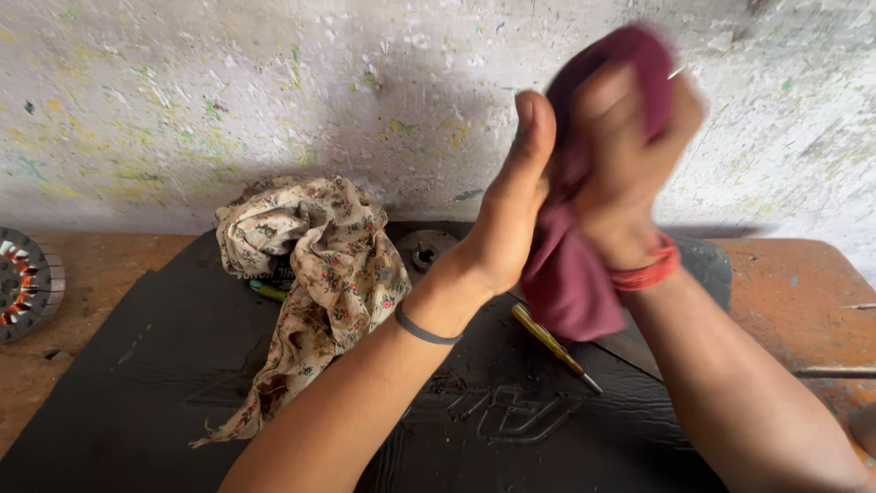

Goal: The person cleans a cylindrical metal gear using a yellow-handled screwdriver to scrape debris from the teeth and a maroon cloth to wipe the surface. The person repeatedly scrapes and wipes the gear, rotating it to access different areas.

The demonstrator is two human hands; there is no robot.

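Up in the frame's upper right, a maroon cloth [570, 274] hangs pressed between both palms: the right hand [630, 155] curls blurred fingers around it, the left hand [511, 210] flat, fingers straight, above the black mat [137, 383].

A worn wooden desk [794, 283] with an orange-brown top stands against a paint-speckled wall. A black rubber mat [137, 383] covers most of its middle. On the mat lies a crumpled flowered cloth [315, 265], with a green-handled tool [266, 290] partly under it. Behind the cloth sits a round metal part [424, 248]. A yellow-handled screwdriver [552, 345] lies on the mat further right. At the left edge, on bare wood, rests a motor stator [26, 281] with copper windings
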